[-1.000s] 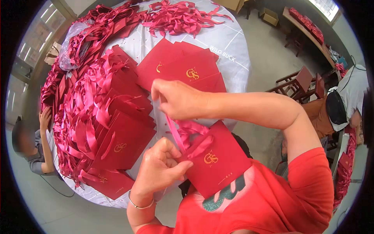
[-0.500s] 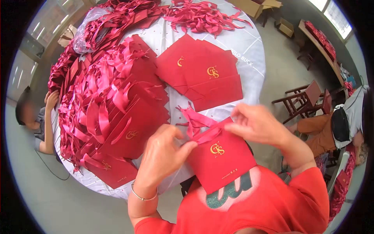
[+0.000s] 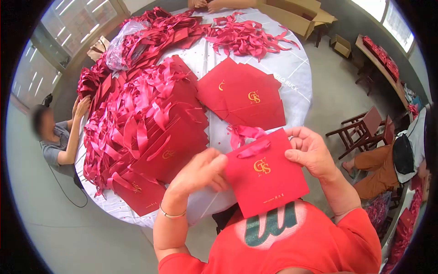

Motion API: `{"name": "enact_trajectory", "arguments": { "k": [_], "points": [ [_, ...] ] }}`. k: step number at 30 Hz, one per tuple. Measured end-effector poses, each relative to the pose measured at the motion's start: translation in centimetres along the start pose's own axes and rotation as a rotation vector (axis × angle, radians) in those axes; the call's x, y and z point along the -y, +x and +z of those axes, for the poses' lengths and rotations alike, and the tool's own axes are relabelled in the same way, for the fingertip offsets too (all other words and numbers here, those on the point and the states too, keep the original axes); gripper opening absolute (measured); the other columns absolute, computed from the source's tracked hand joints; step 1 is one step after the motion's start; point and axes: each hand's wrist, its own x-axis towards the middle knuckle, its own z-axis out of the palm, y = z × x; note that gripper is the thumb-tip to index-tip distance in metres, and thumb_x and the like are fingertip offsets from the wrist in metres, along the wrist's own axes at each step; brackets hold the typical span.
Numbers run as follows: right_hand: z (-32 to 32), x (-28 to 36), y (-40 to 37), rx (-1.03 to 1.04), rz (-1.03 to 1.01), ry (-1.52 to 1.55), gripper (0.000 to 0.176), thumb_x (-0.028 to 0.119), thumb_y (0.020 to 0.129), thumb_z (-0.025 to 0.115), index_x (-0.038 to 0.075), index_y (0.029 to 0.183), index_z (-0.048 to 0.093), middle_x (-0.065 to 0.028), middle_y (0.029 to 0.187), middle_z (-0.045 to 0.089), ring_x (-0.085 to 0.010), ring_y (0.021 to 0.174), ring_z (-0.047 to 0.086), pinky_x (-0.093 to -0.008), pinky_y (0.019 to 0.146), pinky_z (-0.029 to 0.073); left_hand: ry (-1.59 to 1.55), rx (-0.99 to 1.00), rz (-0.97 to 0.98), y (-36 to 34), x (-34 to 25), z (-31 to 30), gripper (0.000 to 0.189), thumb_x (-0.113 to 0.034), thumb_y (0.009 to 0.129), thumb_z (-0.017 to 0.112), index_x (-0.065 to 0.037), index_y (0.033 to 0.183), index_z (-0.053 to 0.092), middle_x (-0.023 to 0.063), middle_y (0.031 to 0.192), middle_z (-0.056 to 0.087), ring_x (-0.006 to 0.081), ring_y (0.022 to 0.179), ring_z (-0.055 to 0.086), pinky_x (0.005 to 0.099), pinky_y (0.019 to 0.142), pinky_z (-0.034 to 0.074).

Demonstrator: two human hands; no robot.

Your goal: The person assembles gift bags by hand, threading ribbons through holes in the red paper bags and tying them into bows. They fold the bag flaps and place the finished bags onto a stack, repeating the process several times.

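Note:
A red paper gift bag (image 3: 283, 182) with a gold monogram and pink ribbon handles (image 3: 255, 150) is held upright in front of the red shirt. My right hand (image 3: 312, 153) pinches its upper right edge, thumb on the front and fingers behind. At its left edge, my left hand (image 3: 198, 172) has loosely bent fingers, apart, with the fingertips right beside the paper. One ribbon loop droops over the bag's front; another shows behind the top edge. Beyond the bag, flat red bags (image 3: 246, 77) without ribbons lie overlapping on the white tablecloth (image 3: 299, 102).
Left on the table is a big pile of ribboned red bags (image 3: 146, 114), with clear plastic wrap (image 3: 121, 50) farther back. Loose pink ribbons (image 3: 251, 36) lie at the far side. One person (image 3: 59, 137) reaches in from the left. A wooden stool (image 3: 360, 130) stands right.
My right hand has gone from the ribbon at the top to the bag's right edge. My left hand has dropped from the top edge to the left side. The bag is more upright.

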Motion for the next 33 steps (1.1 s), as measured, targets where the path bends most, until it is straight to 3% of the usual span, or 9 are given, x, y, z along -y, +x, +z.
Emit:
{"name": "enact_trajectory", "arguments": {
  "k": [2, 5, 6, 9, 13, 20, 25, 26, 33],
  "points": [
    [-0.3, 0.2, -0.1, -0.012, -0.033, 0.013, 0.042, -0.002, 0.084, 0.07, -0.002, 0.122, 0.052, 0.0068, 0.072, 0.05, -0.0006, 0.064, 0.05, -0.0149, 0.058, 0.04, -0.199, 0.033, 0.067, 0.1, 0.4, -0.5, 0.057, -0.05, 0.097, 0.047, 0.004, 0.114, 0.048, 0.0163, 0.087, 0.064, 0.0296, 0.075, 0.069, 0.0373, 0.063, 0.057],
    [-0.3, 0.3, -0.2, 0.014, -0.029, 0.028, 0.042, -0.002, 0.084, 0.069, -0.002, 0.122, 0.052, 0.0067, 0.073, 0.05, -0.0007, 0.065, 0.05, -0.0155, 0.058, 0.041, -0.418, 0.083, 0.044, 1.1, 1.1, -0.7, 0.051, -0.048, 0.097, 0.049, 0.002, 0.107, 0.053, 0.0138, 0.091, 0.066, 0.0254, 0.083, 0.068, 0.0361, 0.068, 0.056],
    [-0.2, 0.3, -0.3, 0.043, 0.004, 0.032, 0.041, -0.003, 0.084, 0.069, -0.002, 0.122, 0.053, 0.0066, 0.074, 0.05, -0.0007, 0.065, 0.05, -0.0159, 0.059, 0.041, -0.418, 0.08, 0.048, 1.4, 1.6, -0.7, 0.051, -0.048, 0.097, 0.049, 0.002, 0.107, 0.053, 0.0138, 0.091, 0.066, 0.0254, 0.083, 0.068, 0.0361, 0.068, 0.056],
    [-0.1, -1.7, -0.3, 0.088, 0.005, -0.05, 0.039, -0.003, 0.085, 0.068, -0.002, 0.121, 0.053, 0.0059, 0.076, 0.052, -0.0011, 0.067, 0.051, -0.017, 0.061, 0.043, -0.352, 0.249, 0.09, 1.2, 1.5, 0.4, 0.034, -0.032, 0.095, 0.06, -0.001, 0.106, 0.065, 0.0052, 0.105, 0.067, 0.0105, 0.096, 0.061, 0.0283, 0.083, 0.049],
    [-0.3, -3.7, 0.1, 0.131, -0.037, -0.061, 0.035, -0.004, 0.086, 0.065, -0.002, 0.12, 0.054, 0.0044, 0.08, 0.055, -0.0021, 0.071, 0.054, -0.0185, 0.065, 0.046, -0.368, 0.136, 0.196, 1.6, 1.0, 2.2, 0.029, -0.018, 0.091, 0.067, -0.001, 0.114, 0.063, 0.0036, 0.108, 0.067, 0.0094, 0.097, 0.061, 0.0275, 0.089, 0.047],
    [-0.4, -4.0, 0.6, 0.209, -0.088, -0.076, 0.033, -0.005, 0.088, 0.062, -0.003, 0.12, 0.055, -0.0019, 0.094, 0.064, -0.0046, 0.081, 0.059, -0.0218, 0.071, 0.049, -0.401, 0.005, 0.288, 2.0, 1.5, 2.6, 0.025, -0.018, 0.095, 0.062, -0.001, 0.113, 0.061, 0.0058, 0.107, 0.068, 0.0101, 0.096, 0.061, 0.0267, 0.089, 0.048],
    [-1.1, -4.6, 1.0, 0.281, -0.036, -0.093, 0.038, -0.003, 0.088, 0.063, -0.002, 0.125, 0.054, -0.0045, 0.1, 0.067, -0.0074, 0.085, 0.062, -0.0237, 0.072, 0.051, -0.415, -0.126, 0.398, 1.4, 0.8, 1.8, 0.023, -0.019, 0.1, 0.052, 0.001, 0.107, 0.061, 0.0151, 0.108, 0.068, 0.0183, 0.097, 0.066, 0.0316, 0.087, 0.053],
    [-1.3, -4.8, 1.1, 0.272, -0.004, -0.092, 0.037, -0.002, 0.089, 0.063, -0.002, 0.125, 0.055, -0.0049, 0.101, 0.067, -0.008, 0.085, 0.063, -0.0242, 0.073, 0.051, -0.411, -0.167, 0.452, 1.3, 0.5, 1.9, 0.022, -0.02, 0.103, 0.046, 0.0, 0.105, 0.056, 0.0169, 0.106, 0.068, 0.0228, 0.093, 0.068, 0.0359, 0.084, 0.055],
    [-0.5, -4.2, 1.5, 0.319, -0.002, -0.118, 0.035, -0.001, 0.089, 0.063, -0.001, 0.123, 0.056, -0.0054, 0.102, 0.068, -0.0099, 0.088, 0.064, -0.0244, 0.074, 0.052, -0.532, -0.251, 0.522, 1.3, 0.3, 1.8, 0.016, -0.02, 0.105, 0.04, -0.003, 0.104, 0.042, 0.0179, 0.095, 0.067, 0.0226, 0.086, 0.069, 0.0339, 0.079, 0.057]
  ]
}}
